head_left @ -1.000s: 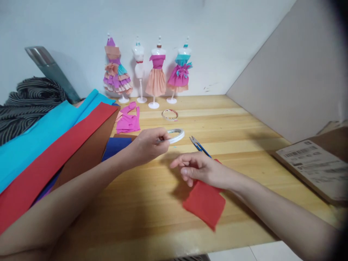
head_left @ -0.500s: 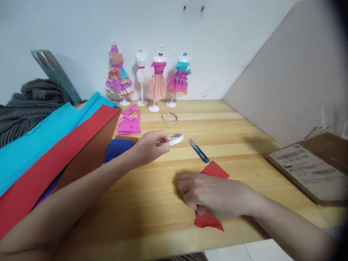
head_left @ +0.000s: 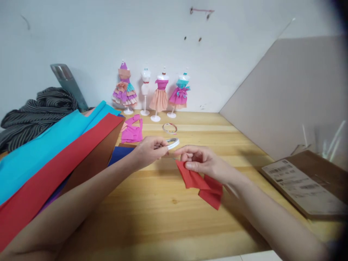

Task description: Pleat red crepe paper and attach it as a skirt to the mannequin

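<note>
And here, closest in over the table [head_left: 152, 217], comes the red piece [head_left: 193, 179], below and right of the tape. The right hand [head_left: 203, 163] has it, thumb pressing it to the curled fingers, and two flaps hang down (one folded bit or two, I can't tell). That hand's index finger reaches out, its tip just beside the tape; contact there can't be made out. Now the left hand [head_left: 150, 150]: fingertips pinching the near left edge of the tape [head_left: 174, 144] itself, the white roll tilted. So the red piece sits under the right hand's thumb, near the left hand but apart from it.

Well off to the right of the tape lies the box [head_left: 299, 185], label up. Away to its left, the sheets slope in layers: brown [head_left: 95, 159], red [head_left: 62, 168], cyan [head_left: 54, 137]. The blue piece [head_left: 119, 154] is nearer the tape, partly behind the left arm.

Beyond the tape, a ring [head_left: 164, 128] lies flat, with pink scraps [head_left: 133, 133] to the tape's far left. Furthest back, four dummies [head_left: 159, 99] line up behind the tape, three in frilly skirts, one nearly bare!
</note>
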### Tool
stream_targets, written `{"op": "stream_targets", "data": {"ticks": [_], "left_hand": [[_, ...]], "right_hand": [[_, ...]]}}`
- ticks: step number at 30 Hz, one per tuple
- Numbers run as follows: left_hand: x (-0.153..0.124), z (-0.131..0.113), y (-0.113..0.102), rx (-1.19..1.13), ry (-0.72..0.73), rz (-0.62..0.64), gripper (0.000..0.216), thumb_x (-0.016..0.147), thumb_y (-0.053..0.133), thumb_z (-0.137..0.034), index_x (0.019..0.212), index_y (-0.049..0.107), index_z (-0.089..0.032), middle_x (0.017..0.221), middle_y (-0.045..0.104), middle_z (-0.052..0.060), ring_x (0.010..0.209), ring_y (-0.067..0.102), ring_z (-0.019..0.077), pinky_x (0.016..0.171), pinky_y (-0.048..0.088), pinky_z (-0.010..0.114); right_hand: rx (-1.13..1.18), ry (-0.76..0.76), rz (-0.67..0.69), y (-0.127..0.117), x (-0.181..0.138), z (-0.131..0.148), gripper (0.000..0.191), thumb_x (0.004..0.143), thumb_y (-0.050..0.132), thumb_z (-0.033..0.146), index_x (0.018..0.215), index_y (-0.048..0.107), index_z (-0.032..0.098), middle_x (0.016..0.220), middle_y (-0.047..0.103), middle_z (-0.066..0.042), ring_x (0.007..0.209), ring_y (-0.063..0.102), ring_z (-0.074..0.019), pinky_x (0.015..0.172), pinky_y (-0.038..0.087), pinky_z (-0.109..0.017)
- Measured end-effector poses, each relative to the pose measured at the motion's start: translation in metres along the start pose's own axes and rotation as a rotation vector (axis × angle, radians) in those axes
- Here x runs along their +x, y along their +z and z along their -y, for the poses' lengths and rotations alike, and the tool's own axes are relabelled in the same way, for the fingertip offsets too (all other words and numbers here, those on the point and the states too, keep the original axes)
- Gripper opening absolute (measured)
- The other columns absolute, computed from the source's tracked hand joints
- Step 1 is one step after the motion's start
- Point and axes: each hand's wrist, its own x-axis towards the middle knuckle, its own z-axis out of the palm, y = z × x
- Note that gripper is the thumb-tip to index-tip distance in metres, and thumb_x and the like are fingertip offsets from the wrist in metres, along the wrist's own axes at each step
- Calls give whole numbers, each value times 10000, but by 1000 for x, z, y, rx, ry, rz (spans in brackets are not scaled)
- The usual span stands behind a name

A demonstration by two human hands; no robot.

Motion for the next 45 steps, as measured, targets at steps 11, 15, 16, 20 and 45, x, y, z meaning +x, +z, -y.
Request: {"op": "stream_targets", "data": {"ticks": [11, 15, 16, 20, 45], "left_hand": [[-9, -12, -17, 5, 25, -25, 127, 777, 550, -248, 744, 615, -143, 550, 512, -48, 444, 418, 58, 381, 316, 132], [-15, -22, -20, 60, 69, -22, 117, 795, 531, -195, 770, 631, -139, 546, 485, -62, 409, 369, 43, 380, 282, 144], [-16, -24, -21, 75, 82, -20, 124, 799, 523, -186, 778, 636, -139, 553, 485, -62, 406, 367, 42, 382, 280, 148], [-17, -24, -23, 81, 91, -15, 154, 810, 504, -190, 776, 647, -142, 563, 460, -62, 412, 391, 47, 398, 299, 160], [-12, -4, -21, 134, 122, 28, 166, 822, 504, -168, 769, 660, -168, 614, 491, -44, 520, 446, 76, 499, 357, 196]], "right_hand": [[-103, -149, -85, 12, 26, 37, 305, 799, 695, 442, 744, 553, 178, 620, 493, 42, 516, 389, -88, 494, 301, -226], [-365, -259, -202, 18, 32, 35, 164, 825, 610, 283, 713, 554, 178, 630, 522, 20, 565, 444, -112, 533, 353, -240], [-442, -289, -227, 20, 32, 34, 145, 828, 590, 249, 706, 553, 180, 626, 529, 18, 575, 458, -118, 545, 365, -245], [-611, -359, -296, 21, 29, 32, 151, 835, 567, 189, 688, 537, 193, 606, 547, 21, 564, 476, -121, 556, 388, -256], [-738, -453, -355, 25, 37, 22, 156, 902, 547, 143, 755, 541, 197, 656, 587, -12, 575, 546, -134, 541, 421, -261]]}}
